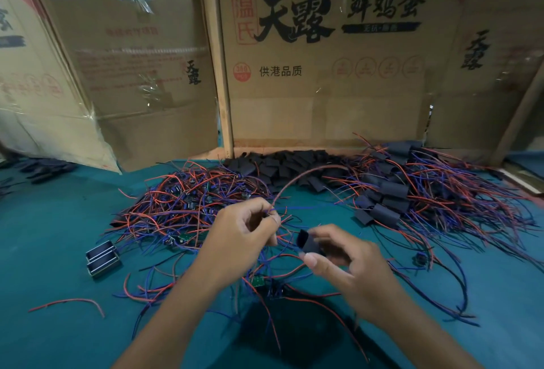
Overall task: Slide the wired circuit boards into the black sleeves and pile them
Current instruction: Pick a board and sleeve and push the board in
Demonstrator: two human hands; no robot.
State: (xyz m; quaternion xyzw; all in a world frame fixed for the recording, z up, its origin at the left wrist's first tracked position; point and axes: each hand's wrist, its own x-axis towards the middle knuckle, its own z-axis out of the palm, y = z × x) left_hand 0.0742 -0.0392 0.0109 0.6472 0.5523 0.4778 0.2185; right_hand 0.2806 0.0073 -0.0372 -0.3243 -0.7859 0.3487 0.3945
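**Sleeve up, board coming in**

Right hand (338, 254) has a black sleeve (309, 240) pinched betw. thumb and fingertips, open mouth turned toward the left. Left hand (244, 233) is curled round a wired piece, red and blue leads (297, 174) arcing up and away over the desk; the board itself is hidden inside the fingers, so can't say how it's oriented.

Judgement: this is the feed-in step. To do it well, keep the sleeve mouth squeezed into an oval, not flat, line the board's narrow end w/ the opening, and let the wires trail out behind so they don't fold in and jam. Sleeve looks like soft, matte flattened tubing, so it'll prob. collapse if pinched too hard.

Outward now. Just below the hands, a small green board (258, 282) lies among loose leads near the desk's front edge. Left of centre, a big tangle of unsleeved wired boards (188, 206): thin, springy strands, glossy insulation. Toward the back edge, a heap of empty sleeves (282, 165), short dark tubes. Right side, the finished pile (388, 201), sleeves w/ wires fanning out. Near the left, two small metal-framed blocks (101, 257). Desk (53, 221) is covered in teal felt-like cloth; cardboard boxes (323, 74) wall the back.
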